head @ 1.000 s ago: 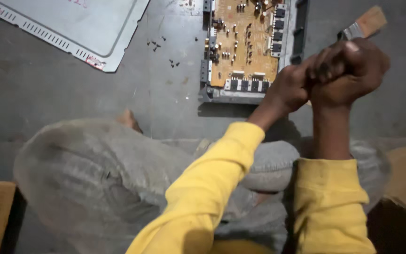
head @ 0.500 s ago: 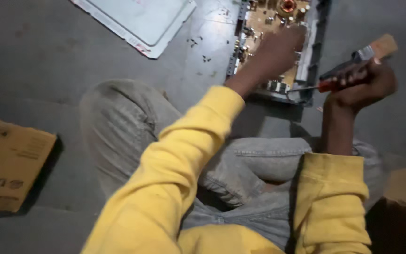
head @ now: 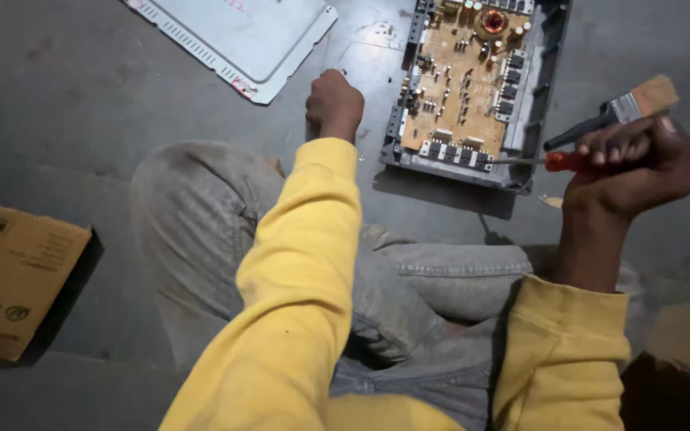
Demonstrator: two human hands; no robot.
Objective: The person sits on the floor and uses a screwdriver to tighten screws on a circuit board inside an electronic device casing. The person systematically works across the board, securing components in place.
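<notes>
The person sits cross-legged on the grey floor [head: 81,104], in grey trousers and a yellow long-sleeved top.

The right hand [head: 628,172] is curled tight around two tools at once: a screwdriver [head: 557,160] with a red handle, and a paintbrush [head: 616,112] with a dark handle, a metal band and pale bristles. The screwdriver's thin shaft points left, and its tip lies at the near right corner of the opened device. The brush sticks up and to the right out of the same fist, with its bristles in the air.

The left hand [head: 334,104] reaches forward to the floor just left of the device. Its fingers are bunched together and pointed down at the floor. I cannot tell from here whether they pinch anything.

The opened device [head: 537,104] is a shallow dark grey casing that lies flat on the floor in front of the knees, between the two hands. Inside it sits a tan circuit board [head: 461,88] set with small dark parts, and a copper coil near its far end.

A pale grey metal cover [head: 249,36] lies flat on the floor to the far left, well apart from the casing. A brown cardboard box [head: 9,279] sits at the left edge, beside the person's knee.
</notes>
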